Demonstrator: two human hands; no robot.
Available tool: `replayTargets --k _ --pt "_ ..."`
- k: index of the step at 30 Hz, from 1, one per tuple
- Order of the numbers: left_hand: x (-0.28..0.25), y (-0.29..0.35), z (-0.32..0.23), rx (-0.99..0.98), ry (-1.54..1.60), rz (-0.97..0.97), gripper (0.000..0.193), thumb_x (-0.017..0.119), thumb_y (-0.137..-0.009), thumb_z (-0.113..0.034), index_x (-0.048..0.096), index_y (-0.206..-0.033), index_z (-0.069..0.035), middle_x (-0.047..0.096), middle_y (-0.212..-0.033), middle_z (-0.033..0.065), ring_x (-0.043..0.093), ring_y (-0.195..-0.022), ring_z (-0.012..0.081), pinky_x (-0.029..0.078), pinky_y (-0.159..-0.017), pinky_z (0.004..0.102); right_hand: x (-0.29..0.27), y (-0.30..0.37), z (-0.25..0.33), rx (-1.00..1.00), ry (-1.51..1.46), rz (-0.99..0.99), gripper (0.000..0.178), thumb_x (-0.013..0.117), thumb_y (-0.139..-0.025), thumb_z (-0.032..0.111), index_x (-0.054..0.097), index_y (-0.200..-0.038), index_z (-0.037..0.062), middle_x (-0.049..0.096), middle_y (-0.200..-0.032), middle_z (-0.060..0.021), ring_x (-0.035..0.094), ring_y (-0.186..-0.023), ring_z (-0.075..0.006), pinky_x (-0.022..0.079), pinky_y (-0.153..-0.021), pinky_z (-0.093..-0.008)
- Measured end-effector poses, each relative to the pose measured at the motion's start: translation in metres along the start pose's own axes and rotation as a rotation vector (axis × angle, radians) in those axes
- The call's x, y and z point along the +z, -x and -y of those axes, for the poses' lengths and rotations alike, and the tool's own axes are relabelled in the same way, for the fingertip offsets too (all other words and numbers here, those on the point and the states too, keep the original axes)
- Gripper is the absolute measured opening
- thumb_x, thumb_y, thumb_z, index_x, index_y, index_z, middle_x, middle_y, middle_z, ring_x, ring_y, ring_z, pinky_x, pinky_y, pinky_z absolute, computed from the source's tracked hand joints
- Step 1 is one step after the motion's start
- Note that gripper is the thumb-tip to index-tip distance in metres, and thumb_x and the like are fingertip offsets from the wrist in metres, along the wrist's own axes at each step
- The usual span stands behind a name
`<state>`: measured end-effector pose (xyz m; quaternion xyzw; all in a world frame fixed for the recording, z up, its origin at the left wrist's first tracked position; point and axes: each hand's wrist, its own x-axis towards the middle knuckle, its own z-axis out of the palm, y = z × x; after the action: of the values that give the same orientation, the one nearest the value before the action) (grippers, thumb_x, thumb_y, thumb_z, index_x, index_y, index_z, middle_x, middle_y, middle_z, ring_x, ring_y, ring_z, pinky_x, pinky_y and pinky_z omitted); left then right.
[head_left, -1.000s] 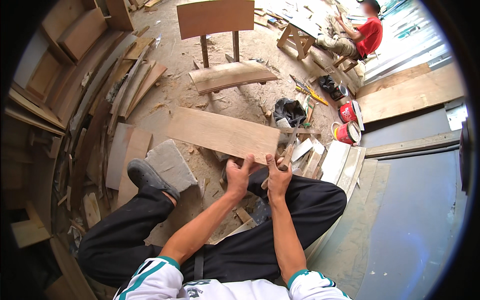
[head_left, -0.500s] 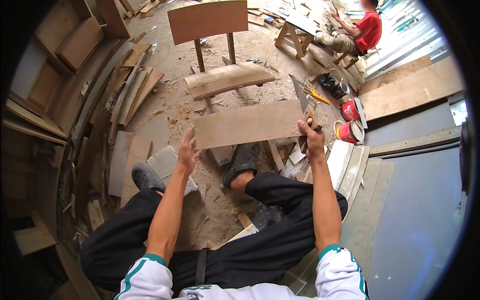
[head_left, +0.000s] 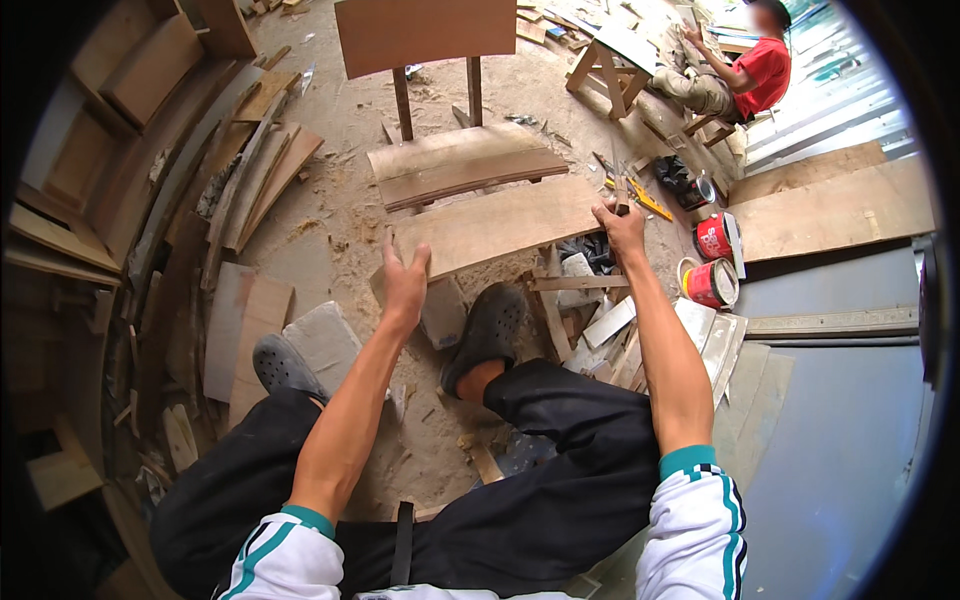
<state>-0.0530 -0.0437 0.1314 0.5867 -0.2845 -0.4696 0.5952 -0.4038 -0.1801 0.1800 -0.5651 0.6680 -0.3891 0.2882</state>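
A flat, pale wooden board (head_left: 505, 222) is held up in front of me, slanting so its right end is higher. My left hand (head_left: 405, 285) grips the board's left end, fingers over the top face. At the right end, my right hand (head_left: 625, 232) closes on a handsaw (head_left: 621, 192) and touches the board's corner. The saw's blade appears nearly edge-on, and my fingers partly hide its handle. Just beyond the board stands a low wooden stool (head_left: 465, 160) with a curved top, and an upright panel (head_left: 428, 35) on two posts behind it.
Paint cans (head_left: 712, 283) and a yellow tool (head_left: 652, 203) lie to the right. Wood strips (head_left: 255, 180) pile up at left. Scrap pieces (head_left: 610, 325) lie near my foot. A person in a red shirt (head_left: 765, 75) sits by a small trestle (head_left: 610, 75) at the far right.
The board's left end has come nearer and its right end has risen, tilting its face flatter. The saw has turned edge-on. My left hand has moved right and toward me.
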Motion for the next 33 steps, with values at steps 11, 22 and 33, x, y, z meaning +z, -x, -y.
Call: replayTargets --k 11,22,33 --pt "0.0 -0.008 -0.024 -0.043 0.039 -0.025 0.076 0.062 -0.088 -0.01 0.018 -0.149 0.003 0.05 -0.134 0.0195 0.052 -0.118 0.0228 0.043 -0.1 0.033 0.023 -0.016 -0.007 0.056 0.114 -0.025 0.024 0.079 -0.074 0.018 0.063 -0.082 0.001 0.065 -0.072 -0.0046 0.058 -0.064 -0.0125 0.048 -0.062 -0.0288" --pt "-0.002 -0.018 -0.029 0.02 -0.077 0.025 0.082 0.062 -0.086 -0.013 0.016 -0.151 0.005 0.05 -0.138 0.024 0.053 -0.121 0.0244 0.04 -0.103 0.0298 0.027 -0.019 -0.004 0.072 0.023 0.038 0.017 0.078 -0.075 0.014 0.065 -0.074 0.0023 0.06 -0.065 0.0009 0.052 -0.056 -0.0086 0.042 -0.052 -0.026" --pt "-0.003 -0.021 -0.026 -0.008 -0.138 0.018 0.081 0.061 -0.085 -0.015 0.02 -0.151 0.003 0.057 -0.131 0.0213 0.057 -0.115 0.0234 0.042 -0.1 0.0298 0.028 -0.023 -0.016 0.087 0.117 0.003 0.019 0.077 -0.075 0.017 0.066 -0.078 0.0017 0.06 -0.067 0.0005 0.052 -0.057 -0.0084 0.042 -0.053 -0.025"
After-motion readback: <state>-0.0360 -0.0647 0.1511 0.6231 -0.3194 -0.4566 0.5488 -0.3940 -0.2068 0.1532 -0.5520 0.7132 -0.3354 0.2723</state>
